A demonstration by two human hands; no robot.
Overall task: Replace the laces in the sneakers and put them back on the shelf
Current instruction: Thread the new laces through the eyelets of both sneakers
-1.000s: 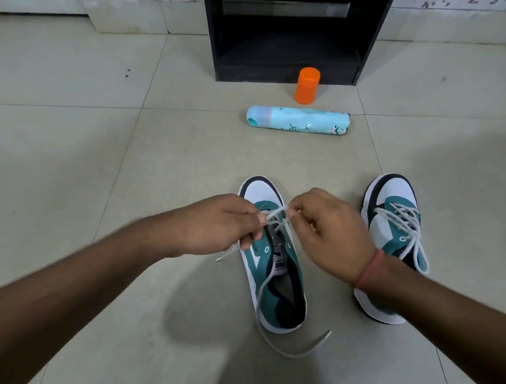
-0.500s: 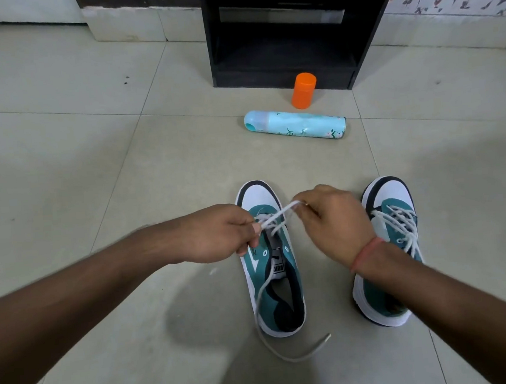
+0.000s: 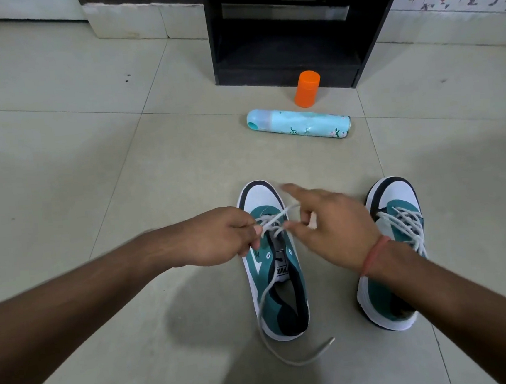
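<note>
Head view: two teal-and-white sneakers stand toes-away on glossy beige floor tiles (image 3: 76,176), broad bare floor to the left. The left sneaker (image 3: 275,269) carries a flat white lace (image 3: 274,220) only at its front eyelets; one loose end trails past the heel. The left hand (image 3: 219,236) pinches the lace. The right hand (image 3: 325,225) hovers beside it, fingers spread, blurred. The right sneaker (image 3: 393,240) is laced. Beyond lie a cylindrical turquoise spray can (image 3: 299,123), an orange cap (image 3: 307,89) and the black shelf (image 3: 283,30).

head view, downward, over floor (image 3: 91,175)
</note>
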